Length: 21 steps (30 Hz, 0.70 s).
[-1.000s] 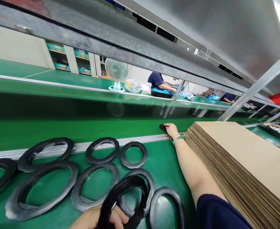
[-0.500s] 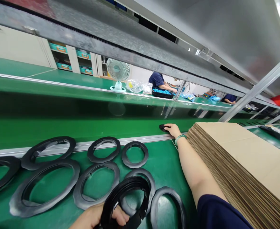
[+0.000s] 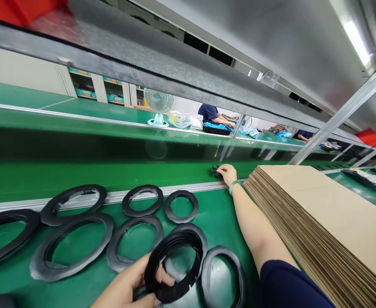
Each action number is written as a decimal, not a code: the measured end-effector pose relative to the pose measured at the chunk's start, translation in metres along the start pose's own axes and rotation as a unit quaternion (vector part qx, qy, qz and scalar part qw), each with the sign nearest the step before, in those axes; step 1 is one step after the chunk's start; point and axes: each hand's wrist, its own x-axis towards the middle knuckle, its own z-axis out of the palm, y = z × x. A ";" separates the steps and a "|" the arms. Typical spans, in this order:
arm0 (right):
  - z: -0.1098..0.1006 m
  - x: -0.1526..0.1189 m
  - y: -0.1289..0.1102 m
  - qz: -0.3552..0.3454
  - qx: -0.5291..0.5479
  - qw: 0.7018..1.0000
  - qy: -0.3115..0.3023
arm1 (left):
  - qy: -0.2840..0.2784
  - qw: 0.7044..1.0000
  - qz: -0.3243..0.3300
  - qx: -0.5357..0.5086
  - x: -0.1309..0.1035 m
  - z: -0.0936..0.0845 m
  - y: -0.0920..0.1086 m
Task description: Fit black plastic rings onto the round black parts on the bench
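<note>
Head view: the left hand (image 3: 133, 284) grips a black ring (image 3: 174, 267) over the green table (image 3: 216, 214). The right hand (image 3: 228, 174) closes on a small black part (image 3: 216, 171) beside stacked cardboard sheets (image 3: 322, 218).

Head camera, close above bench (image 3: 220, 214), facing forward-down.

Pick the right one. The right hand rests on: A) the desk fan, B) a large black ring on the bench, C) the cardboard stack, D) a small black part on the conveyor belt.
D: the right hand reaches past the rail onto the belt and covers a small black part, beside the cardboard stack but not on it.
</note>
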 end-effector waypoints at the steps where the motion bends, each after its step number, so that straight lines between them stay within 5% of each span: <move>1: 0.000 -0.003 -0.004 -0.004 0.001 1.000 0.007 | -0.002 1.000 0.003 -0.008 0.000 0.001 0.003; 8: -0.007 -0.051 -0.044 0.013 -0.001 0.999 0.050 | 0.025 0.998 0.062 -0.023 -0.005 0.003 0.009; 15: -0.015 -0.123 -0.075 -0.009 0.030 0.997 -0.075 | 0.062 0.988 0.098 -0.105 -0.009 0.010 0.012; 21: -0.015 -0.134 -0.087 -0.010 0.024 0.993 -0.113 | 0.092 0.978 0.083 -0.170 -0.005 0.010 0.008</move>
